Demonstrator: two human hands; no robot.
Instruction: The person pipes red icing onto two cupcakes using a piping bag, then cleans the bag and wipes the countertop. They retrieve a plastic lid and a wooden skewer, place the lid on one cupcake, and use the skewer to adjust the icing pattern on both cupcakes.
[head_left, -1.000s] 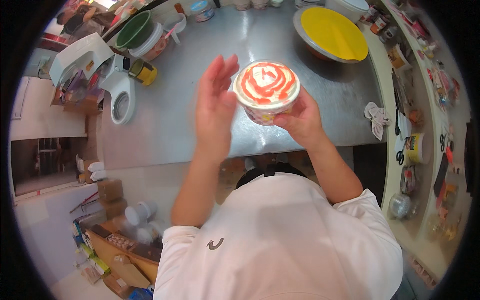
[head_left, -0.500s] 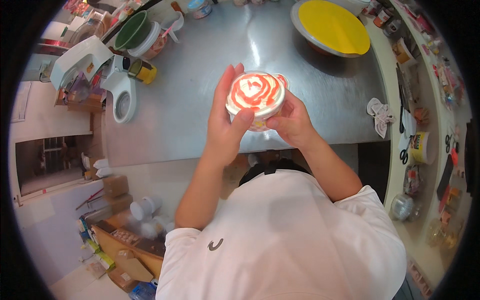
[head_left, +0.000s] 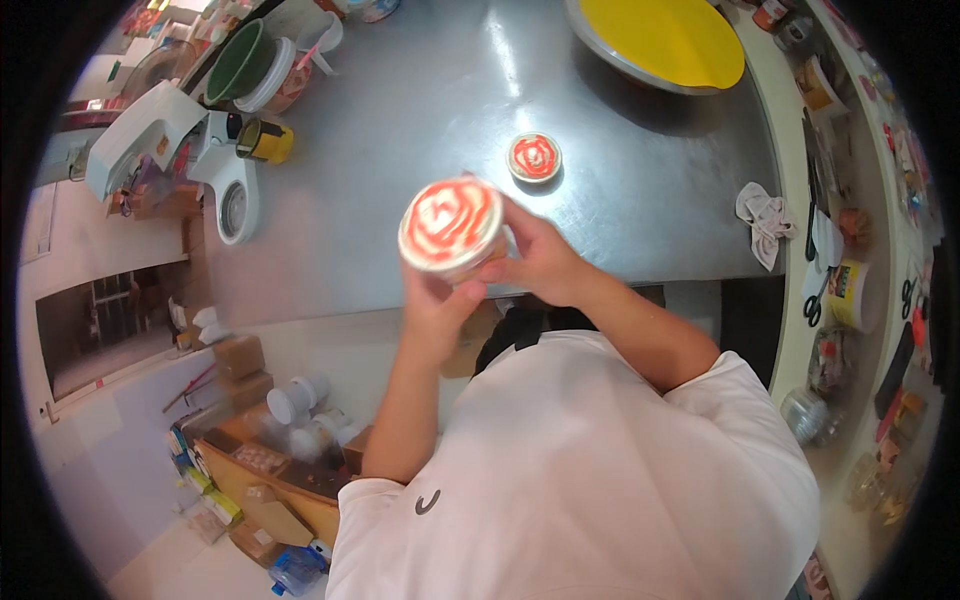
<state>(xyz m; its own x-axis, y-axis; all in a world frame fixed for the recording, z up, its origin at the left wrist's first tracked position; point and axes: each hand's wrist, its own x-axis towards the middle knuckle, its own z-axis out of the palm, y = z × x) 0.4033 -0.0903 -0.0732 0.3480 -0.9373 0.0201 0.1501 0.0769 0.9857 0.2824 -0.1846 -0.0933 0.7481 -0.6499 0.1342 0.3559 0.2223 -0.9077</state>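
Note:
Between my two hands is a round cup of white cream swirled with red sauce [head_left: 452, 222], raised above the near part of the metal table and slightly blurred. My left hand [head_left: 437, 312] grips it from below and the left, thumb toward the front; most of its fingers are hidden under the cup. My right hand [head_left: 540, 262] is closed on the cup's right side, thumb near the front and fingers partly behind. Farther off, a second cup with the same red-and-white top [head_left: 534, 157] stands upright on the table, apart from both hands.
The steel table [head_left: 640, 220] bears a wide bowl with a yellow disc [head_left: 665, 40] at far right and a crumpled cloth [head_left: 765, 222] at the right edge. At left are a white scale [head_left: 236, 205], a yellow-and-black can [head_left: 266, 141] and a green bowl [head_left: 240, 62].
Both hands have carried the cup left and nearer to me. The second cup, mostly covered by it before, now shows fully on the table. My view has shifted a little.

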